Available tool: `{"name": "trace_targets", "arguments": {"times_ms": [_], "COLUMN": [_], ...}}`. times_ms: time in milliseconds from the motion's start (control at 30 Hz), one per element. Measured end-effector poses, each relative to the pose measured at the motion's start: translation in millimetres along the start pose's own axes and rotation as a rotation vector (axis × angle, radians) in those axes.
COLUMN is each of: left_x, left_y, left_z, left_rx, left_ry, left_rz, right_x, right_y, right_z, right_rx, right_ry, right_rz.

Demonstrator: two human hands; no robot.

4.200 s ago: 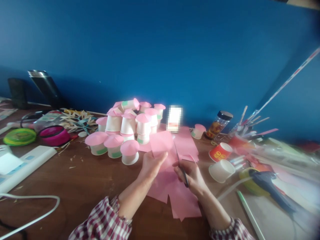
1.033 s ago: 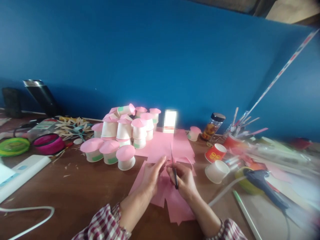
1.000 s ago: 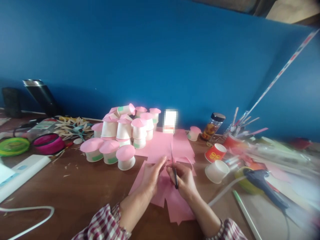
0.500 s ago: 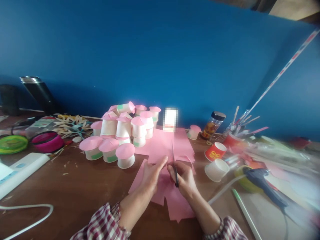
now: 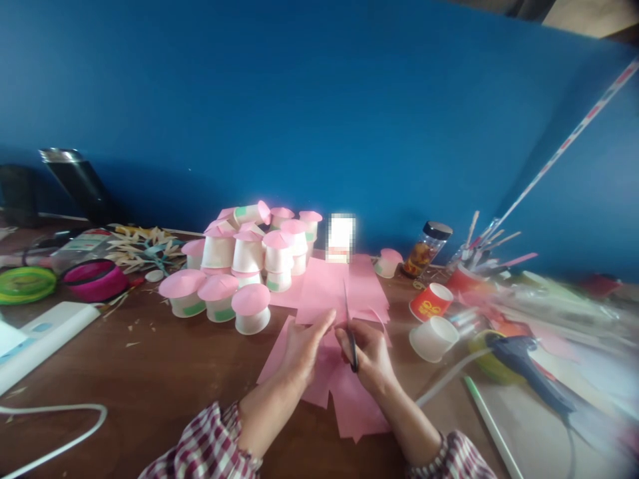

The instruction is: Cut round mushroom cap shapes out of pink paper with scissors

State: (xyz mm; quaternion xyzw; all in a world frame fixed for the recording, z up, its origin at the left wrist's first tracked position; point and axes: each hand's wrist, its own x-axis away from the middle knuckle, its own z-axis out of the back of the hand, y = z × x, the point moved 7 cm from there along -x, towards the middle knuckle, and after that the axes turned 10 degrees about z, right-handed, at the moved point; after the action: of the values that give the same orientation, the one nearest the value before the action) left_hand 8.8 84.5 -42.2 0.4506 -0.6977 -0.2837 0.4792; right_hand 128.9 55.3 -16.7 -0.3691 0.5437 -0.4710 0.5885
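The left hand (image 5: 302, 349) pinches the pink paper (image 5: 322, 289), thumb uppermost; the right hand (image 5: 372, 356) curls closed around scissors (image 5: 349, 329).

Brown table (image 5: 150, 386): power strip (image 5: 50, 336) at left edge, pink sheets (image 5: 367, 286) at centre, pink-topped cups (image 5: 218, 296) left of centre; red cup (image 5: 429, 303), white cup (image 5: 433, 340), jar (image 5: 423, 253) right of centre.

Bright patch (image 5: 340, 238), frame centre: pixelated, content unreadable. Scissors (image 5: 353, 352): grip partly hidden by right hand (image 5: 373, 354). Clutter (image 5: 559, 307) at right: blurred, items indistinct. Left edge cuts off power strip (image 5: 50, 340); bottom edge cuts off both sleeves (image 5: 202, 447).
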Motion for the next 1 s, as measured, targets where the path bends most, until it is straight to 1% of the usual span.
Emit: {"name": "trace_targets", "arguments": {"times_ms": [200, 400, 533, 733, 1000], "left_x": [3, 0, -1, -4, -2], "left_y": [2, -1, -1, -2, -2], "left_z": [2, -1, -1, 1, 0], "left_rx": [-0.028, 0.002, -0.006, -0.021, -0.03], "left_ry": [0.048, 0.013, 0.022, 0.008, 0.035], "left_rz": [0.043, 0.012, -0.019, -0.02, -0.006], "right_x": [1, -1, -2, -3, -3], "right_y": [1, -1, -6, -12, -12], "right_z": [0, 0, 2, 1, 1], "right_rx": [0.021, -0.019, -0.019, -0.013, -0.02], "right_ry": [-0.004, 0.006, 0.011, -0.01, -0.014], "right_rz": [0.011, -0.007, 0.013, 0.024, 0.017]}}
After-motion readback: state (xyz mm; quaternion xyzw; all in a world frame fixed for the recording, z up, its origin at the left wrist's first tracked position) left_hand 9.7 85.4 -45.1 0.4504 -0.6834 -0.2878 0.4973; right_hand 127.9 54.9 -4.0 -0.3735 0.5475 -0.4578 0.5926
